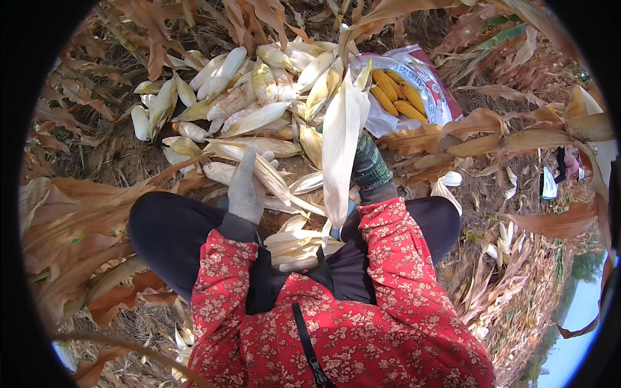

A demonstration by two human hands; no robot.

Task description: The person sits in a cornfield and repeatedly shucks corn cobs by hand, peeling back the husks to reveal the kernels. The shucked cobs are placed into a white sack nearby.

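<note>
Seated worker hemmed in: pile of husked ears (246, 97) ahead, dry stalks (84, 213) on both sides, open sack (430, 87) of yellow cobs front-right. Left hand (247, 187), grey-gloved, grips pale husk strips (275, 178). Right hand (369, 165), dark-gloved, clasps an upright corn ear (341, 139), husk cream and papery, above the lap.

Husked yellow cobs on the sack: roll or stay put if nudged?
The husked yellow cobs look round and bare, so probably apt to roll. They lie packed side by side on the crumpled sack, which likely checks that. They look stiff, not floppy.
</note>
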